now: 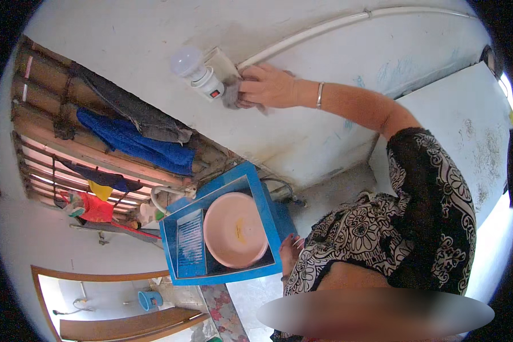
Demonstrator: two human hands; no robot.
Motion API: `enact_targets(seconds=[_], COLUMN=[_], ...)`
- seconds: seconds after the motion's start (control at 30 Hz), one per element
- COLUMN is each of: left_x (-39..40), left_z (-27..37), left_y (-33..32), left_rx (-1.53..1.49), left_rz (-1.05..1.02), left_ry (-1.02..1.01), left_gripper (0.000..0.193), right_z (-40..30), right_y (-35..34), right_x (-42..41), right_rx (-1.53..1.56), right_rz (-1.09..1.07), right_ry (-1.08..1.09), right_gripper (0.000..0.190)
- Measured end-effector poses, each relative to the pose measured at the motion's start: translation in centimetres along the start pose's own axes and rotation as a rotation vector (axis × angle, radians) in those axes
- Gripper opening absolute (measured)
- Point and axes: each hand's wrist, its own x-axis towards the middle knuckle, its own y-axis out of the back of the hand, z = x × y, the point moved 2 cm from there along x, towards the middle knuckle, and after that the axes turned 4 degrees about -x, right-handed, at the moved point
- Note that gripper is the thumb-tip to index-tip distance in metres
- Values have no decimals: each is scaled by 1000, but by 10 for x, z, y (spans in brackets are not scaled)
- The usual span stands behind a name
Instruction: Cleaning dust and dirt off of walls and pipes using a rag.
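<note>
My right hand (pixel 271 87) reaches out to the white wall and presses a grey-brown cloth (pixel 233 92) against it. The cloth lies beside a white lamp socket (pixel 208 83) with a red switch, which carries a bulb (pixel 187 62). Behind these is a switch or junction plate (pixel 220 62), partly covered by cloth and fingers. My left hand (pixel 290 252) is low, at the outer edge of a blue sink (pixel 260 192); whether it grips anything is unclear. A pink plastic basin (pixel 235 231) with a yellowish patch inside sits in the sink.
A white conduit (pixel 308 36) runs along the wall from the plate. A faucet (pixel 160 199) stands at the sink beside a ribbed washboard (pixel 190 243). A blue towel (pixel 141 141) and other cloths hang by the barred window. A doorway shows a blue bucket (pixel 150 300). A white panel (pixel 461 124) is at right.
</note>
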Motion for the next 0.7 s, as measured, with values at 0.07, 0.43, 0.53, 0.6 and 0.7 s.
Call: enact_targets(seconds=[0.07,0.43,0.53,0.6,0.7], left_x=[5,14,21,29,30], left_z=[3,41,37,36,38], left_y=[-14,-45,-45,-55,-68], left_rx=[32,632,-38,-54,-95], left_rz=[38,-225,-161,-214,-265], left_ry=[32,-329,131,146,145], left_gripper=[30,32,34,34,33], right_z=[9,17,15,12,12], right_y=[4,9,17,17,17], right_x=[-3,-12,-15,-8,-7], right_rx=[12,80,-61,-199,-189], right_rz=[-21,-212,-228,-214,-269], right_ry=[22,9,71,128,103], right_gripper=[34,43,35,31,29])
